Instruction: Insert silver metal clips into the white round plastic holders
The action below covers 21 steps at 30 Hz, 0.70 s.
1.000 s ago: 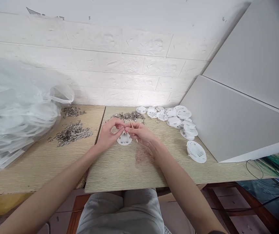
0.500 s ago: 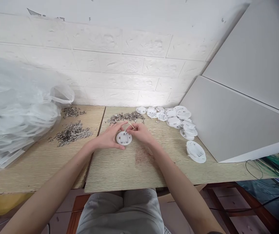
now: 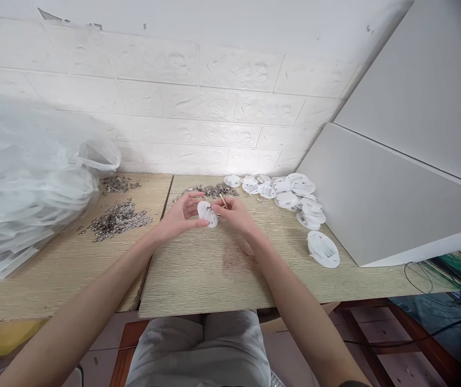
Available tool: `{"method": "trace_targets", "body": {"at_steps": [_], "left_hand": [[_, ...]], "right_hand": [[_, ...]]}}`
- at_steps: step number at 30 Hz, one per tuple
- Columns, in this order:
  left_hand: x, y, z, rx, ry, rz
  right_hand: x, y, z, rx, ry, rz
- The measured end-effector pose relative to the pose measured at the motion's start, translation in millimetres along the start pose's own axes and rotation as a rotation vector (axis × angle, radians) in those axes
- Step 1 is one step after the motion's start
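Observation:
A white round plastic disc (image 3: 207, 214) with small slots is held tilted up, a little above the table. My left hand (image 3: 180, 217) grips its left edge, thumb at the bottom and fingers behind. My right hand (image 3: 233, 214) is closed at the disc's right side, fingertips against its face. A thin pale stick (image 3: 223, 202) pokes up from between the right fingers. Right behind my hands lies a heap of small metal pieces (image 3: 218, 190); whether a piece is at my right fingertips is too small to tell.
Two more heaps of metal parts (image 3: 120, 220) lie on the left tabletop, beside a big clear plastic bag (image 3: 33, 183) of white pieces. White discs (image 3: 289, 201) are piled at the right, near a grey panel (image 3: 400, 188). Green wires (image 3: 452, 274) hang at the far right.
The disc was lying flatter with its slotted face up; now it is raised and tilted. My left fingers have curled behind it, and the pale stick stands more upright.

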<state>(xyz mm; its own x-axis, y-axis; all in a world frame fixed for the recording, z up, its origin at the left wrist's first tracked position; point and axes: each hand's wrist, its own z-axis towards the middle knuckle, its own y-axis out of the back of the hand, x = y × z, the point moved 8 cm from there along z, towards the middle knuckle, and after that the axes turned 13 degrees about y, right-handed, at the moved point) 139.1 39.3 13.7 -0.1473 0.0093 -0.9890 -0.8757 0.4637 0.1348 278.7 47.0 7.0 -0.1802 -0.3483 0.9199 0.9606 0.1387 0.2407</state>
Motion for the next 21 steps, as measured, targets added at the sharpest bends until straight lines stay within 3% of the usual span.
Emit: {"method": "trace_targets", "body": {"at_steps": [7,21], "left_hand": [[4.6,7.6,4.2,-0.036,0.018,-0.195],[2.7,3.7,3.7,-0.001,-0.013,-0.188]], "right_hand": [[1.6,3.5,0.2,-0.089,0.005,0.155],[3.2,4.3,1.0,-0.181,0.067,0.202]]}}
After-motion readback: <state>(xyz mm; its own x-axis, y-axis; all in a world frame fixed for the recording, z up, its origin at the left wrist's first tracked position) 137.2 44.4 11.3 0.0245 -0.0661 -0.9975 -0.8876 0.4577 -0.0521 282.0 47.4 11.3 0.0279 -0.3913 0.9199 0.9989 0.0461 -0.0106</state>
